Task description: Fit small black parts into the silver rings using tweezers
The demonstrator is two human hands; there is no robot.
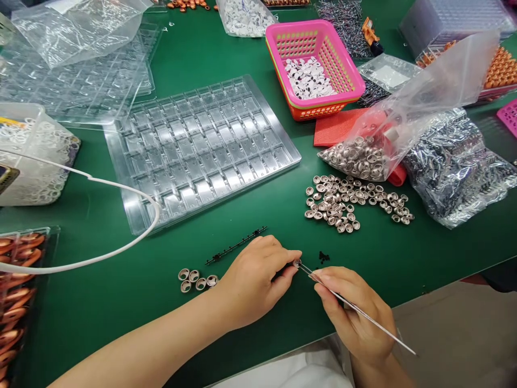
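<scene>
My left hand (254, 280) rests on the green mat near the front edge, its fingers pinched round a small silver metal cap (297, 263). My right hand (353, 315) is closed on thin metal tweezers (355, 308), whose tip meets that cap. Several finished silver caps (196, 280) lie in a short row just left of my left hand. A thin black plastic strip (236, 246) lies behind the hand. A few tiny black parts (323, 256) sit just right of the fingertips.
A loose pile of silver caps (355, 203) spreads to the right, spilling from a clear bag (388, 140). A clear compartment tray (202, 148) lies in the middle, a pink basket (317, 67) behind it. A white cable (121, 186) loops at left, beside a tray of copper parts (18, 291).
</scene>
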